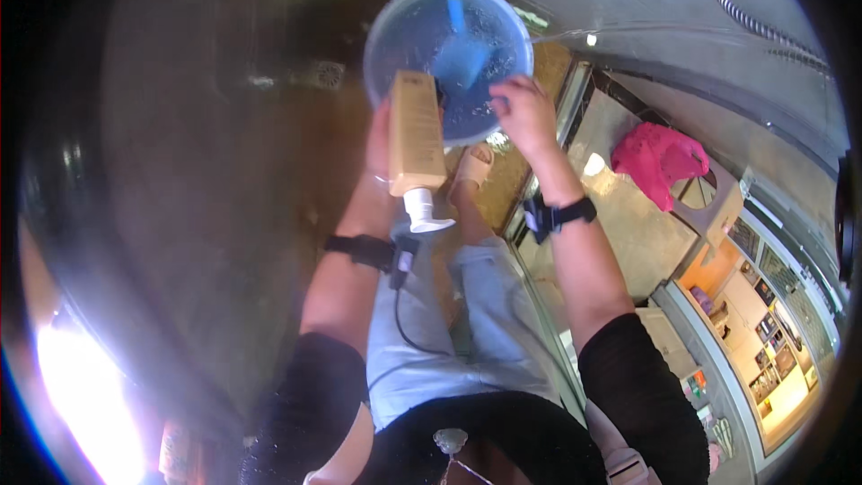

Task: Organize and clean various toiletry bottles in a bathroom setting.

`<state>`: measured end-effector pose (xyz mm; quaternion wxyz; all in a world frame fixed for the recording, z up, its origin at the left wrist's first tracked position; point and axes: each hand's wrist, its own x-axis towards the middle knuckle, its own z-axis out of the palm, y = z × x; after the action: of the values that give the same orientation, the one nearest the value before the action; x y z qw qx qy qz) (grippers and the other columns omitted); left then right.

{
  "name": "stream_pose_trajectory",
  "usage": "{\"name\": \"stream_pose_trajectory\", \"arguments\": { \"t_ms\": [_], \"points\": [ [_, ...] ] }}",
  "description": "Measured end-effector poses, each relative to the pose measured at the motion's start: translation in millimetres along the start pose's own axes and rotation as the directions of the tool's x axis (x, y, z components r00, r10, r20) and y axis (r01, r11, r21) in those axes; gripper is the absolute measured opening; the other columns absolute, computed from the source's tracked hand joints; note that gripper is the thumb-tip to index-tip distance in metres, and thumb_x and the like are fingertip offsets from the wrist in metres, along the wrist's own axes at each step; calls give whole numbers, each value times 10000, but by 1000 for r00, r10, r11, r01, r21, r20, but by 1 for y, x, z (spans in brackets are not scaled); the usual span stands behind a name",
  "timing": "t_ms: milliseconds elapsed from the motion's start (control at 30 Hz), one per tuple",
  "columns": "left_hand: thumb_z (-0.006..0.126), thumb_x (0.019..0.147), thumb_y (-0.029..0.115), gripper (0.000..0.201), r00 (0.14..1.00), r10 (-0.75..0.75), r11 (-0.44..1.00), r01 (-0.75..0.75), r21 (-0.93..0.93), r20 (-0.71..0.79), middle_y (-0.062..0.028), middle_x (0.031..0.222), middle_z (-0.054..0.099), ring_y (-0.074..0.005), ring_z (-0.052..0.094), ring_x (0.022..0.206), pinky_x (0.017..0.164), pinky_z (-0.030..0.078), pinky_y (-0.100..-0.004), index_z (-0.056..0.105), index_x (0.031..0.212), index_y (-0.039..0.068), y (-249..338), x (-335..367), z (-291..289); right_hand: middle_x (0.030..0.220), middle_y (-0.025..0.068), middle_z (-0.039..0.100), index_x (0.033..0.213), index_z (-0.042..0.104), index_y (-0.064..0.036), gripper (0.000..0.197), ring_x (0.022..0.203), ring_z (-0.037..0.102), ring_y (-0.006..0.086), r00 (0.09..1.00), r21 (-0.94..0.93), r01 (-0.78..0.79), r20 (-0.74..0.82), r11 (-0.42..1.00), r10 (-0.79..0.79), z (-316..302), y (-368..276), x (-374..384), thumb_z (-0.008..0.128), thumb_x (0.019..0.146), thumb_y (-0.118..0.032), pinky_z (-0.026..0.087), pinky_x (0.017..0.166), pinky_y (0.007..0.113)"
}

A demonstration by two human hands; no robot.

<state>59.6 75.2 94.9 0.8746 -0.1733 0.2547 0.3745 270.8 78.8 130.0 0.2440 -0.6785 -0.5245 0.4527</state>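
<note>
My left hand [378,145] is closed around a tan rectangular pump bottle [414,130]. The bottle's white pump head [424,211] points toward my body. Beyond it stands a round bucket [382,22] with a pale rim, holding water. A blue dipper [462,58] with an upright handle lies in that water, partly under the surface. Over the bucket's right edge is my right hand [525,115], with loosely bent fingers, the thumb apart, and nothing visible in it. Droplets show near its fingertips. The bottle covers part of the bucket's near left rim.
A floor drain [329,75] lies left of the bucket. My sandalled foot [477,163] is just below it. To the right, a pink cloth [660,162] hangs over a pale stool [709,202] beyond a door track. A metal shower hose [754,22] hangs at the upper right.
</note>
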Motion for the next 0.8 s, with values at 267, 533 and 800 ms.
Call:
{"name": "stream_pose_trajectory", "arguments": {
  "t_ms": [267,533,800],
  "points": [
    [477,903,353,452,999,-41,771,46,-635,23,-168,1135,565,-326,540,1040,884,477,-451,527,1184,3,-51,18,5,1014,63,615,1152,552,-125,363,947,577,182,760,810,-583,515,65,397,55,52,-5,588,886,-368,461,835,332],
    [474,897,454,505,971,-64,995,80,61,-231,-168,1056,608,-295,619,920,807,516,-434,503,1212,60,-8,2,-12,861,122,624,856,633,-65,239,747,598,306,970,-247,-236,-112,940,214,75,115,28,579,866,-298,475,677,432],
    [488,864,557,545,903,-113,862,296,411,-414,-98,986,632,-222,624,866,766,519,-373,541,1149,96,3,-8,-79,956,115,639,1021,636,-49,312,821,584,195,861,359,-507,162,784,483,116,146,45,574,867,-313,451,789,321]
  ]
}}
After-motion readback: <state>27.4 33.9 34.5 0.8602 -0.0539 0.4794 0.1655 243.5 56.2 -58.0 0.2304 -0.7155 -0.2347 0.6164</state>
